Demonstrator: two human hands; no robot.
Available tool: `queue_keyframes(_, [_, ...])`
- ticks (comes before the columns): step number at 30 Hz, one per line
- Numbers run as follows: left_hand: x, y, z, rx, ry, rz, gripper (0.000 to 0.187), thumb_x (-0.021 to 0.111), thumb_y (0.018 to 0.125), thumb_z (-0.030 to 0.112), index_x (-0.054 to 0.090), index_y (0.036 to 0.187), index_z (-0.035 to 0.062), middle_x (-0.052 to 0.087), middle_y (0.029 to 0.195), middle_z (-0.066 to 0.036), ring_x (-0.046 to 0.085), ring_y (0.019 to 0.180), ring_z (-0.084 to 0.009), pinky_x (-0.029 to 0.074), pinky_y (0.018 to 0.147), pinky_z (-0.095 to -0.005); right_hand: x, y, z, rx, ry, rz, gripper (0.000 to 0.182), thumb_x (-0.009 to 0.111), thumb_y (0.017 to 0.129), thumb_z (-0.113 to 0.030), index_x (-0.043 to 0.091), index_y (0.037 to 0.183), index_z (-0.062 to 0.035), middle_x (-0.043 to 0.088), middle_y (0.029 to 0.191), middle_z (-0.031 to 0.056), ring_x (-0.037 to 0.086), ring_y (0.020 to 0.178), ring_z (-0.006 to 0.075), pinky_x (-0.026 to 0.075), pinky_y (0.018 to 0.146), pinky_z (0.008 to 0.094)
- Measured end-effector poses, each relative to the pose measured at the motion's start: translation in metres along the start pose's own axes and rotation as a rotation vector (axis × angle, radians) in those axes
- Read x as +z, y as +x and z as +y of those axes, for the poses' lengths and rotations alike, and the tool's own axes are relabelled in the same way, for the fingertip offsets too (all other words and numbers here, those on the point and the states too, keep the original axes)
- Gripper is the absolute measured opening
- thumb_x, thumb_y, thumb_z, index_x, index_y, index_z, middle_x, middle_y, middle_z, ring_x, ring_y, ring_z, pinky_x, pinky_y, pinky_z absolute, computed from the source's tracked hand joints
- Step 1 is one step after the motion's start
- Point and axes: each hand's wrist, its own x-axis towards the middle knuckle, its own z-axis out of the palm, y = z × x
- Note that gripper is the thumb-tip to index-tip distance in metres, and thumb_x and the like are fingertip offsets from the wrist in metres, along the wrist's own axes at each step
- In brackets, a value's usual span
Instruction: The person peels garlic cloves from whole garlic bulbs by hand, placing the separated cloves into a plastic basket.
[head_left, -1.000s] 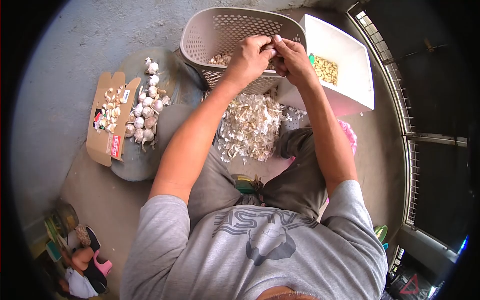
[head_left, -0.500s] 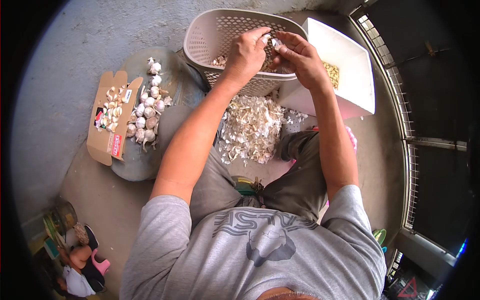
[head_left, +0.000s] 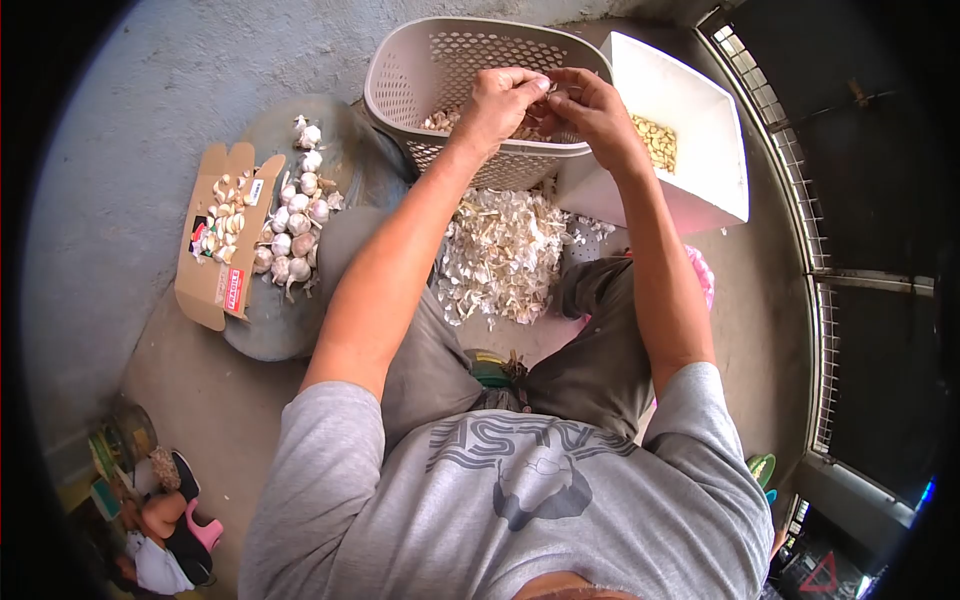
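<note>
My left hand (head_left: 497, 108) and my right hand (head_left: 602, 112) meet fingertip to fingertip over a grey-beige plastic basket (head_left: 395, 85). Both are closed in a pinch on a small garlic clove (head_left: 549, 88), mostly covered by the fingers. Unpeeled cloves (head_left: 440, 120) lie in the bottom of the basket, partly hidden behind my hands. To the right, a white foam box (head_left: 700, 130) contains pale yellow peeled cloves (head_left: 657, 144). Below the basket spreads a heap of papery garlic skins (head_left: 505, 255).
At left, whole garlic bulbs (head_left: 298, 225) sit on a round grey stool-like surface (head_left: 265, 335), beside a flattened cardboard box (head_left: 205, 285) with loose cloves on it. Another person (head_left: 160, 515) is partly visible at lower left. A metal-framed grating (head_left: 770, 130) runs along the right.
My hands have come closer together and slightly down, the fingertips now meeting. The white bit of skin seen in my right fingers is no longer plainly visible.
</note>
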Motion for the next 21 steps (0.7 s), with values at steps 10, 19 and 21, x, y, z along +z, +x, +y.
queue_keyframes(10, [0.003,-0.009,0.013,0.257,0.624,0.113,0.014,0.068,0.095,0.014,0.072,0.096,0.0013,0.069,0.072,-0.011,0.065,0.062,-0.0126,0.052,0.062,-0.0344,0.01,-0.007,-0.014,-0.068,-0.105,0.014,0.049,0.067,0.092,-0.002,0.046,0.135,0.0101,0.07,0.092,0.0156,0.074,0.08,0.0218,0.06,0.072,0.0312])
queue_keyframes(19, [0.005,-0.016,0.025,0.235,0.582,0.098,0.021,0.063,0.1,0.021,0.067,0.095,0.001,0.066,0.067,-0.007,0.066,0.061,-0.0132,0.052,0.06,-0.0323,-0.015,-0.008,-0.023,-0.056,0.064,-0.001,0.035,0.072,0.094,-0.005,0.054,0.121,0.0076,0.07,0.095,0.0141,0.073,0.079,0.0203,0.063,0.072,0.0312])
queue_keyframes(21, [0.006,-0.02,0.024,0.314,0.584,0.064,0.021,0.062,0.101,0.021,0.067,0.094,0.0011,0.066,0.067,-0.006,0.066,0.061,-0.0129,0.052,0.059,-0.0316,-0.01,-0.008,-0.024,-0.085,0.086,-0.059,0.033,0.072,0.094,-0.005,0.055,0.121,0.0064,0.07,0.094,0.0138,0.073,0.078,0.0189,0.063,0.071,0.0305])
